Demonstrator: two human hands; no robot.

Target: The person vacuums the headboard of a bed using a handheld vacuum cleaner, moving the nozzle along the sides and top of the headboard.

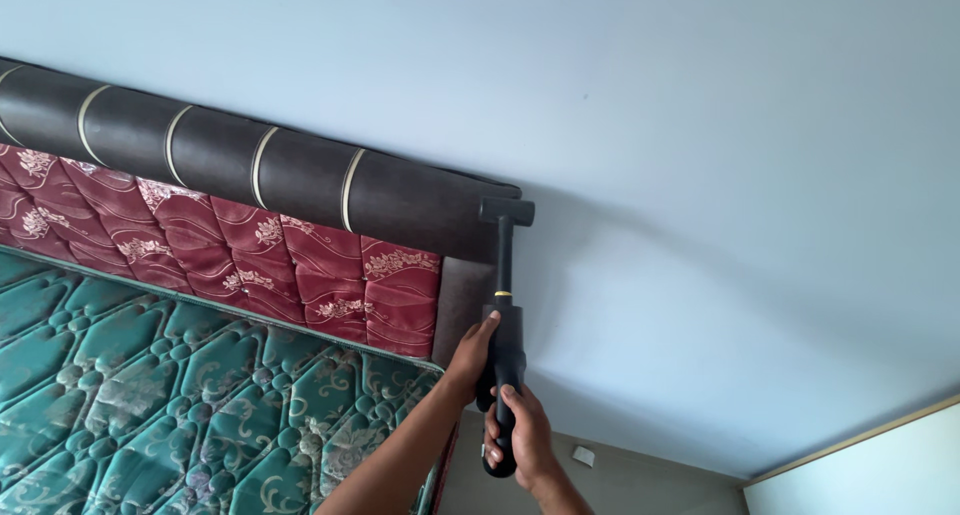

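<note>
We grip the vacuum (503, 340) with both hands (470, 360) (522, 435), nozzle at the headboard's (300, 175) end corner; mattress (150, 395) seemingly undone

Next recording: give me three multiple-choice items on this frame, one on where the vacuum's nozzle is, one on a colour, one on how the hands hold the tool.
1. Where is the nozzle of the vacuum?
A. On the mattress
B. At the right end of the headboard's dark top roll, by the wall
C. On the floor

2. What colour is the mattress?
A. Green
B. Blue
C. White

3. How is the vacuum held?
A. By one hand
B. By both hands
C. By no hand, it leans on the wall

Answers:
1 B, the head sits beside the roll's end.
2 A, green quilted pattern.
3 B, the left hand and right hand both wrap its body.
</note>
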